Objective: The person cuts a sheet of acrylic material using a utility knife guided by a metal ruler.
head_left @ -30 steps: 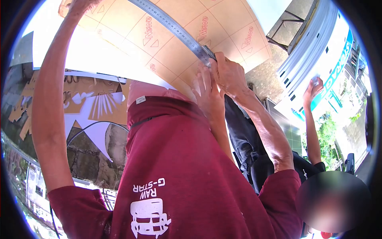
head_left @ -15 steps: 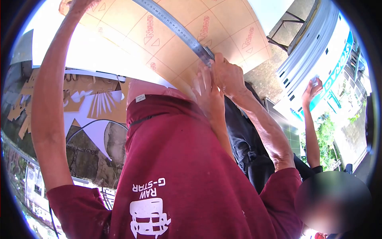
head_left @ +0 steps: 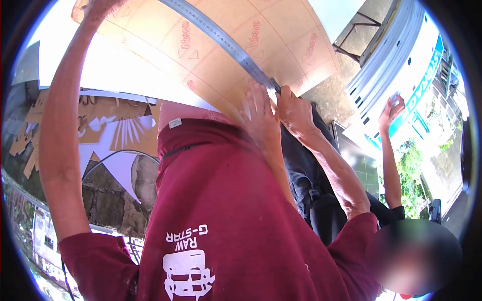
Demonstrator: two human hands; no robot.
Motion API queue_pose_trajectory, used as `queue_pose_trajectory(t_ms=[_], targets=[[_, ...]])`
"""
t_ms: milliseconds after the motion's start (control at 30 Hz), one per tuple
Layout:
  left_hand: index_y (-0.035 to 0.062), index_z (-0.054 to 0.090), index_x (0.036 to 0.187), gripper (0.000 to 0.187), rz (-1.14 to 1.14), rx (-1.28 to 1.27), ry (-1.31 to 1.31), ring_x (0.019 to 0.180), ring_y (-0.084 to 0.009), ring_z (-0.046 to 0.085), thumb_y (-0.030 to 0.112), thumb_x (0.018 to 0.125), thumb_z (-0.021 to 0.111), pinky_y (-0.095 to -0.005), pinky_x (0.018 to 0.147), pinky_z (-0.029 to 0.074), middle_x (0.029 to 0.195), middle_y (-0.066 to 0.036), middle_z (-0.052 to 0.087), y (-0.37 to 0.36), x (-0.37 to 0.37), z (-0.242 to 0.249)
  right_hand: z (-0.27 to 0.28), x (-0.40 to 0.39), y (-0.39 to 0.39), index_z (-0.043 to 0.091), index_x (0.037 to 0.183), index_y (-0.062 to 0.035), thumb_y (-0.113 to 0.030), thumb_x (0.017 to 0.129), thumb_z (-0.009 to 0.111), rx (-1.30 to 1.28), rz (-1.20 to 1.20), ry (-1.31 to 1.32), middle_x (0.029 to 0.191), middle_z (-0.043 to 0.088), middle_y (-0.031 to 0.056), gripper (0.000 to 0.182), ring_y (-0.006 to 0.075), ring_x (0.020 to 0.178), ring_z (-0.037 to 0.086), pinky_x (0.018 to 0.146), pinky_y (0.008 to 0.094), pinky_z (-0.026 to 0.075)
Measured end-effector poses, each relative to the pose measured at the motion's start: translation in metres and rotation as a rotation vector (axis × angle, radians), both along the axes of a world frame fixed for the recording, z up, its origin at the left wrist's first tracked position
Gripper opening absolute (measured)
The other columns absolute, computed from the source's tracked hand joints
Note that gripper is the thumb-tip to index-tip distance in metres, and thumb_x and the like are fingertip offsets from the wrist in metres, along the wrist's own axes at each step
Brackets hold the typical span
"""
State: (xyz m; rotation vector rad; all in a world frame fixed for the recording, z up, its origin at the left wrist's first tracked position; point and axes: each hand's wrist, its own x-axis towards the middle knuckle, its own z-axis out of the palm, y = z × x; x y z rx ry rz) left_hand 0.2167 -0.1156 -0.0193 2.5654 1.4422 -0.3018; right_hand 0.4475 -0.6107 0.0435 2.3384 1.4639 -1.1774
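A long steel ruler (head_left: 216,36) lies across a large sheet with brown printed protective paper (head_left: 286,30). My right hand (head_left: 297,111) is closed around a slim cutter knife (head_left: 275,85), whose tip is beside the ruler's near end. Another person's hand (head_left: 260,108) lies with fingers stretched out at that same end, next to my right hand. At the top left, my left hand (head_left: 103,7) reaches over the far part of the sheet. The frame edge cuts off its fingers, so their grip is hidden.
Below the sheet on the left are brown and white cut-out scraps (head_left: 115,125). At right stands a stack of white panels (head_left: 386,60) near a blue-lettered sign (head_left: 424,90). A co-worker in dark trousers (head_left: 306,170) stands close by; their other hand (head_left: 391,113) is raised.
My right hand and the cutter knife have moved a short way toward my body and to the right, past the ruler's near end. My left hand stays at the top left.
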Motion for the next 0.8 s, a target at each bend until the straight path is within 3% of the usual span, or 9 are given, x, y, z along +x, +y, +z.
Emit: queue_pose_trajectory(t_ms=[67, 267, 567, 600, 700, 800], targets=[[-0.0103, 0.005, 0.159, 0.163, -0.002, -0.015, 0.023, 0.157, -0.0410, 0.010, 0.072, 0.049, 0.092, -0.0533, 0.129, 0.009, 0.166, -0.033, 0.012, -0.003, -0.002, -0.002, 0.006, 0.005, -0.002, 0.049, 0.110, -0.0039, -0.032, 0.107, 0.051, -0.290, -0.005, 0.011, 0.106, 0.070, 0.0236, 0.028, 0.0372, 0.092, 0.074, 0.069, 0.0498, 0.060], [-0.0121, 0.008, 0.158, 0.162, -0.023, 0.028, 0.013, 0.157, -0.0406, 0.012, 0.073, 0.048, 0.092, -0.0521, 0.129, 0.009, 0.165, -0.035, 0.015, -0.002, -0.002, -0.004, -0.012, -0.099, -0.016, 0.040, 0.153, -0.0014, -0.039, 0.103, 0.053, 0.137, 0.270, -0.323, 0.168, 0.022, 0.0148, 0.064, 0.0281, 0.155, 0.021, 0.103, 0.0540, 0.053], [-0.0103, 0.008, 0.159, 0.162, 0.009, 0.025, 0.055, 0.156, -0.0448, 0.012, 0.071, 0.047, 0.093, -0.0540, 0.128, 0.014, 0.166, -0.033, 0.014, 0.003, -0.006, -0.015, -0.005, -0.099, -0.009, 0.043, 0.152, -0.0042, -0.040, 0.102, 0.053, 0.086, 0.218, -0.278, 0.166, 0.029, 0.0167, 0.063, 0.0333, 0.152, 0.029, 0.107, 0.0566, 0.050], [-0.0101, 0.008, 0.159, 0.162, 0.028, 0.047, 0.058, 0.155, -0.0460, 0.012, 0.072, 0.047, 0.093, -0.0542, 0.128, 0.014, 0.166, -0.033, 0.014, -0.002, -0.005, -0.013, -0.013, -0.098, -0.011, 0.041, 0.155, -0.0050, -0.042, 0.102, 0.053, 0.130, 0.237, -0.305, 0.166, 0.029, 0.0153, 0.066, 0.0327, 0.152, 0.030, 0.104, 0.0563, 0.052], [-0.0075, 0.009, 0.160, 0.163, 0.073, -0.020, 0.095, 0.154, -0.0493, 0.011, 0.072, 0.046, 0.092, -0.0548, 0.128, 0.016, 0.167, -0.031, 0.013, -0.007, 0.003, 0.001, -0.025, -0.100, -0.022, 0.045, 0.154, -0.0127, -0.045, 0.102, 0.050, 0.173, 0.200, -0.323, 0.168, 0.027, 0.0073, 0.061, 0.0235, 0.153, 0.030, 0.089, 0.0685, 0.054], [-0.0060, 0.010, 0.161, 0.161, 0.042, 0.018, 0.047, 0.154, -0.0489, 0.011, 0.071, 0.046, 0.093, -0.0556, 0.128, 0.017, 0.167, -0.029, 0.013, 0.000, -0.004, -0.008, -0.019, -0.101, -0.018, 0.046, 0.154, -0.0129, -0.046, 0.102, 0.051, 0.162, 0.204, -0.348, 0.168, 0.028, 0.0074, 0.061, 0.0237, 0.152, 0.031, 0.088, 0.0681, 0.055]])
